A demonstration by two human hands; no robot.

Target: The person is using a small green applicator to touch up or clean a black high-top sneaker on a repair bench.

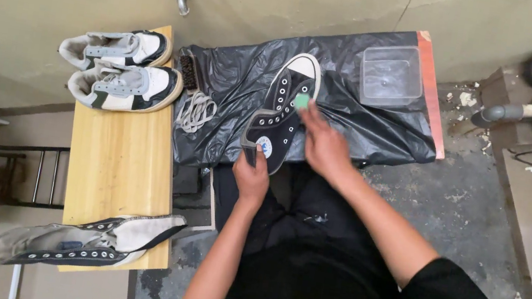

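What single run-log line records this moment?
left hand: grips black high-top shoe at heel | right hand: presses green sponge on shoe's side | surface: black plastic sheet

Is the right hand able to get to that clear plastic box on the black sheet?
Probably yes. The right hand is already over the black sheet, and nothing lies between it and the clear plastic box.

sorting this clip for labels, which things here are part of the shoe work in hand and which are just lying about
In hand:
- black high-top shoe, steadied at the heel by the left hand
- small green pad in the right hand
- black plastic sheet under the shoe

Lying about:
- pair of white and grey sneakers
- brush
- loose laces
- clear tub
- flattened high-top on the wooden bench
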